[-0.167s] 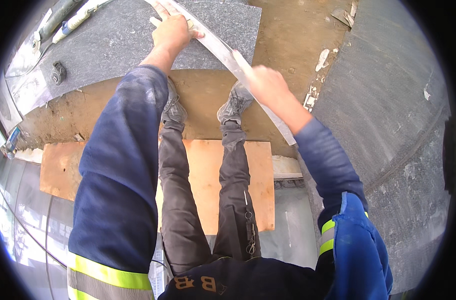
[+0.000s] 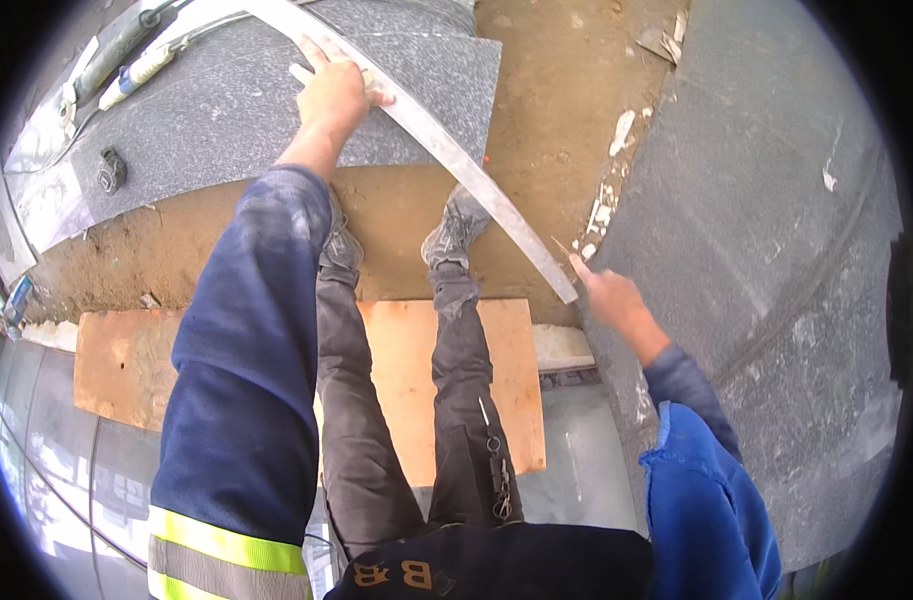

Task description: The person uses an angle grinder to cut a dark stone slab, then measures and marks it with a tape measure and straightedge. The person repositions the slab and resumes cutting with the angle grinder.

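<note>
I am pressing one long aluminium straightedge point(image 2: 447, 150) flat against the far grey granite slab point(image 2: 227, 110) with my left hand point(image 2: 332, 92), fingers spread open. My right hand point(image 2: 609, 293) is hovering just beside its near end, grip apart, holding nothing. Two speckled slabs are flanking bare sandy ground point(image 2: 567, 90); one orange board point(image 2: 397, 370) is lying under my legs

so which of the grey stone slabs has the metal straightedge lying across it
The far slab ahead of the boots, where the left hand presses the straightedge down; the big slab on the right carries nothing.
</note>
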### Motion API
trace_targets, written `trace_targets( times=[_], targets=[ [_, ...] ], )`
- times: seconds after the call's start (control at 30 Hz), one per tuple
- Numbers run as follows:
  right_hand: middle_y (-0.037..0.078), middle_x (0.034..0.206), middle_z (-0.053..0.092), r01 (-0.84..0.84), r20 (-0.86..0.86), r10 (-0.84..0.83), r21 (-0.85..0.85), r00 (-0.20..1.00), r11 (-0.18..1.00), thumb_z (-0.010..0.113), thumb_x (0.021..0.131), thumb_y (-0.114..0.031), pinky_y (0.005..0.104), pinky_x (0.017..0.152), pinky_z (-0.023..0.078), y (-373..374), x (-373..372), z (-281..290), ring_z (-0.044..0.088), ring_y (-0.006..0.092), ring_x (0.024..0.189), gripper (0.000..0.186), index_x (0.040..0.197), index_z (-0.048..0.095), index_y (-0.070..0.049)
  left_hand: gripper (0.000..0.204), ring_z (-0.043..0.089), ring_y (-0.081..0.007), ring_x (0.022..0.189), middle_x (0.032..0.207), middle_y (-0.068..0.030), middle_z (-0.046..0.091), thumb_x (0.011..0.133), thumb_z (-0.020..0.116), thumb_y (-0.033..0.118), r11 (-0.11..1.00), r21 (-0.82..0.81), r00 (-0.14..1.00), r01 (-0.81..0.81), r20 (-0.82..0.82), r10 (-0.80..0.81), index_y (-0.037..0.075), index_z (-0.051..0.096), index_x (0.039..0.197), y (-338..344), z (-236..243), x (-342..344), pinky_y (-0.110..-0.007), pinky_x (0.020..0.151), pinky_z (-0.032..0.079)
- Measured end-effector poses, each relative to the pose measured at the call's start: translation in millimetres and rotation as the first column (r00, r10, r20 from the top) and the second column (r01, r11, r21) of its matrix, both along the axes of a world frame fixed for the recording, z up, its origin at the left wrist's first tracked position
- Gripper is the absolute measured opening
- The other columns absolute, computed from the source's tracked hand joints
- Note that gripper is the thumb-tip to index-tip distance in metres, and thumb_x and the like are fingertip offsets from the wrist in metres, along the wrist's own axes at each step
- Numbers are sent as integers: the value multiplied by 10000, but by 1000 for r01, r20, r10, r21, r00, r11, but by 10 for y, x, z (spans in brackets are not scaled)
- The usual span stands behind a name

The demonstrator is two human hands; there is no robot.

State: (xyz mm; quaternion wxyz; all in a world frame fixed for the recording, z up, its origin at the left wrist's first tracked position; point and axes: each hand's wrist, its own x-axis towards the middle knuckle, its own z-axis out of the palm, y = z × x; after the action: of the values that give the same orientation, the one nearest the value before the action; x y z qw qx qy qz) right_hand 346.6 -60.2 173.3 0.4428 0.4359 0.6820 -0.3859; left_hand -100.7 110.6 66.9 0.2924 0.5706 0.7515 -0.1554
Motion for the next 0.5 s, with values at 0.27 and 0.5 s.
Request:
trace_targets(
  times=[0.27,0.5],
  targets=[
    [269,944,720,767,-297,-707,253,641,589,717,938,-260,569,801,518,340,-1074,-736,694,474,875,778,1603,349,-96,1431,402,-564,1429,1667,-403,42,692,917,556,1000,10,999,-4,39,4,-145,58,1597,-39,-31,66,-507,1036,550],
    [200,1012,739,681,-417,-538,439,732,586,858,778,-307,526,809,563,-108,-1493,-1156,716,431,939,698,1354,548,-63,769,694,-334,1135,1430,-254,541,783,853,558,996,-65,998,56,22,-55,11,640,1279,-42,48,55,-447,930,585]
  ],
)
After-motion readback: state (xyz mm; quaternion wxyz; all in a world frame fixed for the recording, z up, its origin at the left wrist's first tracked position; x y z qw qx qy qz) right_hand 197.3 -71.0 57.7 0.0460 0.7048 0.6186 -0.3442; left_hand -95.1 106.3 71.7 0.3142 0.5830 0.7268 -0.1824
